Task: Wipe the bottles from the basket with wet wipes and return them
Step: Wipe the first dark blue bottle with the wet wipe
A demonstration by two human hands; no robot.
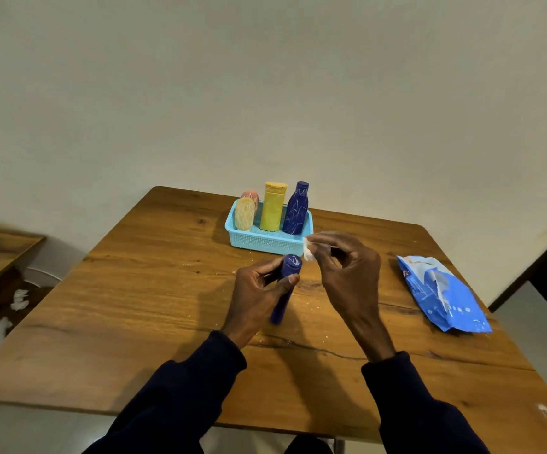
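Wiping stage, judged early: slim dark-blue plastic bottle (289, 267) gripped in left hand (255, 296) just in front of light-blue perforated plastic basket (265, 245), small white wet wipe (308, 252) pinched in right hand (350, 276) beside bottle cap. Four scribble-marked bottles (273, 208) upright in basket, seemingly unwiped; held bottle yet to return.
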